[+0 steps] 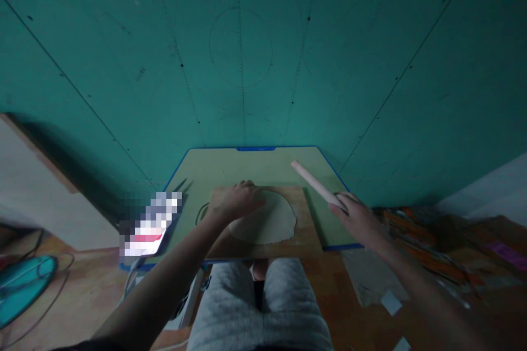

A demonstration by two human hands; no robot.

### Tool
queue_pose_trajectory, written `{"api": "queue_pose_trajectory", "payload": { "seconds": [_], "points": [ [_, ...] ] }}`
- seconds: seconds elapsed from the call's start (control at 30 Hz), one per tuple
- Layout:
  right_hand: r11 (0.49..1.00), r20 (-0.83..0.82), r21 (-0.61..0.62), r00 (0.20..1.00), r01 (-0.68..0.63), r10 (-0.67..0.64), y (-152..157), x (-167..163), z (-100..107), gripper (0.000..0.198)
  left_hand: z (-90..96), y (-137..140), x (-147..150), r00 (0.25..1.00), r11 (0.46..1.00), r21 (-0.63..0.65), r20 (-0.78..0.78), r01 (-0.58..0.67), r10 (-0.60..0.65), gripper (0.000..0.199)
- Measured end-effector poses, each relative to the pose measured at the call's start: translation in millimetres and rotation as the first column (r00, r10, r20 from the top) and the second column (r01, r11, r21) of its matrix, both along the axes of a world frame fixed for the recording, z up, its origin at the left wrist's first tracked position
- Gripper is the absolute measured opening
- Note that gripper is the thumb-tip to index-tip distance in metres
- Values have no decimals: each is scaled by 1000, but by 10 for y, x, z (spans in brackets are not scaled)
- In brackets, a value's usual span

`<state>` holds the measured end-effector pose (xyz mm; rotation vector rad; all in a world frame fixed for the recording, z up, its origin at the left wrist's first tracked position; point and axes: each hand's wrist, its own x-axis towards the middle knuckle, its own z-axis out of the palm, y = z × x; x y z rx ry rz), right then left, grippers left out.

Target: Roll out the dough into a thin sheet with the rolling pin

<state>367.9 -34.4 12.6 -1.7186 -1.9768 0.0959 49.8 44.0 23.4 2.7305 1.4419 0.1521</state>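
A thin, roughly round sheet of dough (267, 225) lies on a wooden board (310, 230). My left hand (242, 200) rests over the dough's upper left part, its fingers lying across the edge; they partly hide that side. A pale rolling pin (315, 182) is gripped near its lower end by my right hand (349, 211). The pin tilts up to the left, beyond the board's right side and apart from the dough.
The board sits on a small, pale green table (255, 167) with a blue rim, against a green wall (263, 66). A phone-like lit screen (152, 230), blurred out, is at the table's left, with a thin dark pointed item (179, 185) behind it. Bags (411, 230) lie on the right.
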Motion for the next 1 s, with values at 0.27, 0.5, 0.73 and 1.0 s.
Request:
{"api": "queue_pose_trajectory", "payload": {
  "seconds": [0.27,0.5,0.73,1.0],
  "points": [
    [999,-29,-39,1000,-13,11,23,59,-26,25,130,161,122,988,956,-258,-96,-140,119,61],
    [998,-156,-36,987,-45,39,137,-25,-108,28,235,159,76,985,902,-406,-148,-146,93,46],
    [964,-307,-230,930,134,-203,45,-2,-173,43,159,219,8,970,845,-476,-107,-242,217,36],
    [949,-387,-307,902,70,-192,252,179,-146,47,372,46,30,978,893,-406,-14,-194,207,22]
  ]
}}
